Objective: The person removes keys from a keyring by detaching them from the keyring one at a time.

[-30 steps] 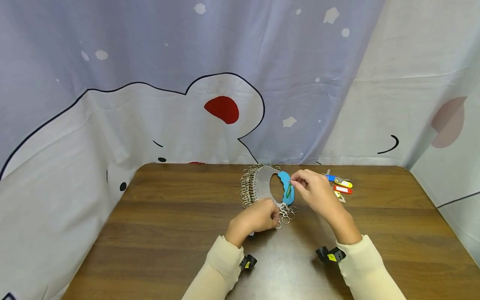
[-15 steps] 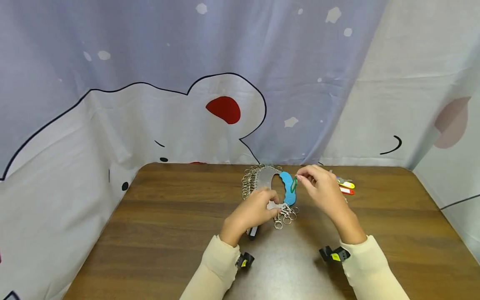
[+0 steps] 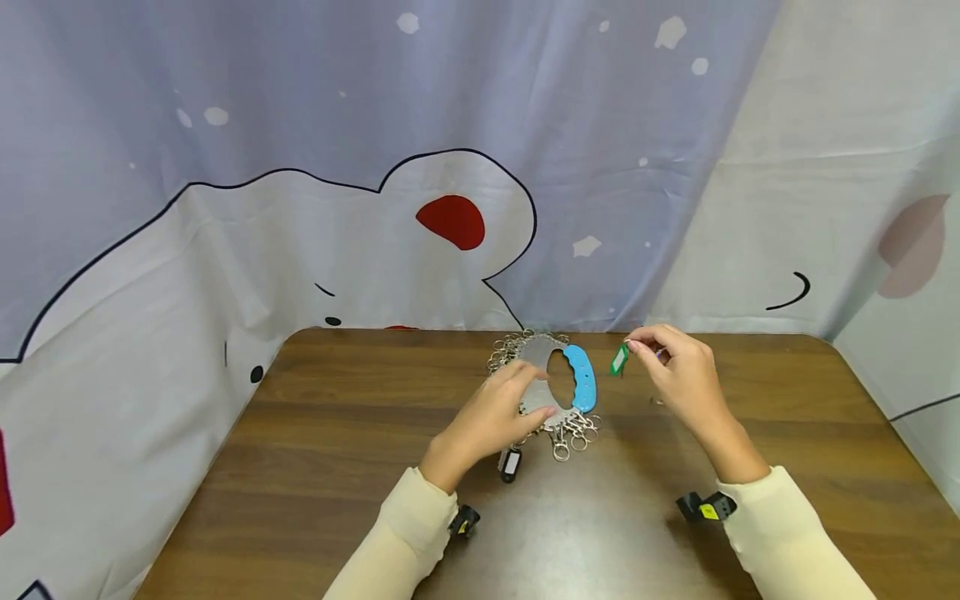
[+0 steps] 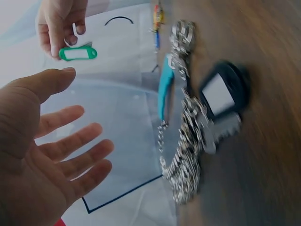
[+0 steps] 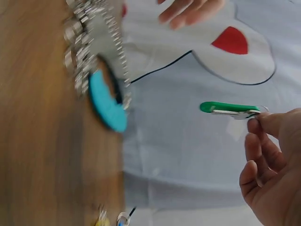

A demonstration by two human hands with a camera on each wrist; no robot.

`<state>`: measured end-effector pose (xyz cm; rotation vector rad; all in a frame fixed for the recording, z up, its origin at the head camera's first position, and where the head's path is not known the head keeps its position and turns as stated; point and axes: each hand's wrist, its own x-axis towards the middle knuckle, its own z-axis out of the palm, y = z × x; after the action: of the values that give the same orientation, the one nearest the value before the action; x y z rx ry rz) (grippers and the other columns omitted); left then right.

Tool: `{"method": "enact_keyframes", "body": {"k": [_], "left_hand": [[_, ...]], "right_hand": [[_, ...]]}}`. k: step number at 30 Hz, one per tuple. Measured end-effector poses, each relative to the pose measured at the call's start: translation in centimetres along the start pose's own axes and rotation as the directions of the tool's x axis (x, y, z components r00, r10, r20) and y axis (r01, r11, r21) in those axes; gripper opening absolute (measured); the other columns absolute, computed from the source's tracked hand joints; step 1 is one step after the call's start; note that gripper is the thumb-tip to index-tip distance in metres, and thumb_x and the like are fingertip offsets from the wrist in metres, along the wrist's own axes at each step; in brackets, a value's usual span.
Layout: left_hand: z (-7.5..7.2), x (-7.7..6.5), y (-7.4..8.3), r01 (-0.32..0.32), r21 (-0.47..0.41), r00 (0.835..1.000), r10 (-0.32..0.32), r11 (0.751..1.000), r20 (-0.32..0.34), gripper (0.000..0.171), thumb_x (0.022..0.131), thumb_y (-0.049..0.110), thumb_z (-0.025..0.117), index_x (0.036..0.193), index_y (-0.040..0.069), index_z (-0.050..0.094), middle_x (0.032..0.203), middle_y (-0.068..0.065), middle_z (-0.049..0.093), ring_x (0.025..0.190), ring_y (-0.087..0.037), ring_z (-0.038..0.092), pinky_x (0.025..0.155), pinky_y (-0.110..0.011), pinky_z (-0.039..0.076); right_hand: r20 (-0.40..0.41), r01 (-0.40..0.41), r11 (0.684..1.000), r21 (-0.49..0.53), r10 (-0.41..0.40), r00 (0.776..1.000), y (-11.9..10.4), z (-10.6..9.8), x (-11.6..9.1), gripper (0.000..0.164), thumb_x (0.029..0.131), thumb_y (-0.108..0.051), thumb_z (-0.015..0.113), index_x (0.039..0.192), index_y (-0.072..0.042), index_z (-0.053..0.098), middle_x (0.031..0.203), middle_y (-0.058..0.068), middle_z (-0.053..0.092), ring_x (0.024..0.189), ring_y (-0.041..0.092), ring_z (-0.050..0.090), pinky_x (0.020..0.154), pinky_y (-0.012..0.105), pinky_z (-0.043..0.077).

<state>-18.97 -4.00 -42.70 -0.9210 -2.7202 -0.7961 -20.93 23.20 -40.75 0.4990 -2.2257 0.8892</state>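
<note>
My right hand [image 3: 686, 371] pinches a green key tag [image 3: 618, 359] by its ring end, held up to the right of the blue handle [image 3: 583, 379]. A key [image 5: 230, 112] hangs along the tag in the right wrist view. That handle belongs to a curved grey metal key holder [image 3: 534, 352], its outer edge lined with clips and split rings [image 3: 573, 437]. Above the holder's near left part, my left hand [image 3: 483, 423] spreads its fingers and holds nothing. Below that hand lies a black key tag [image 3: 511, 465], with a key [image 4: 225, 129] beside it in the left wrist view.
Several coloured key tags lie on the table's right side, mostly hidden behind my right hand; a yellow one [image 5: 101, 222] shows at the right wrist view's lower edge. A patterned curtain [image 3: 375, 250] hangs behind the wooden table [image 3: 315, 467].
My right hand has carried the green key tag rightward, away from the blue handle. My left hand has left the rings, spread its fingers and shifted left, uncovering the black key tag.
</note>
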Motion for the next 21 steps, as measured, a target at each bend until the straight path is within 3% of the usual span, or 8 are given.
{"method": "enact_keyframes", "body": {"k": [10,21], "left_hand": [[-1.4,-1.5,-1.8,0.008,0.03,1.0,-0.009,1.0,0.018,0.054,0.088,0.04,0.068,0.132,0.013,0.053,0.129,-0.003,0.058,0.119,-0.02,0.053,0.099,-0.04,0.049],[-1.3,-2.9,-2.8,-0.096,0.143,0.995,0.091,0.985,0.044,0.054,0.088,0.042,0.067,0.129,0.009,0.055,0.122,-0.006,0.06,0.113,-0.022,0.056,0.096,-0.043,0.049]], "right_hand": [[0.017,-0.004,1.0,-0.031,0.004,1.0,3.9,-2.0,-1.6,0.007,0.083,-0.004,0.073,0.088,-0.009,0.072,0.076,0.0,0.069,0.062,0.003,0.05,0.054,0.014,0.039],[0.038,0.075,0.993,-0.091,-0.072,0.997,6.5,-3.5,-4.1,0.013,0.079,0.0,0.076,0.086,-0.01,0.073,0.073,-0.005,0.063,0.059,0.002,0.044,0.051,0.016,0.036]]}}
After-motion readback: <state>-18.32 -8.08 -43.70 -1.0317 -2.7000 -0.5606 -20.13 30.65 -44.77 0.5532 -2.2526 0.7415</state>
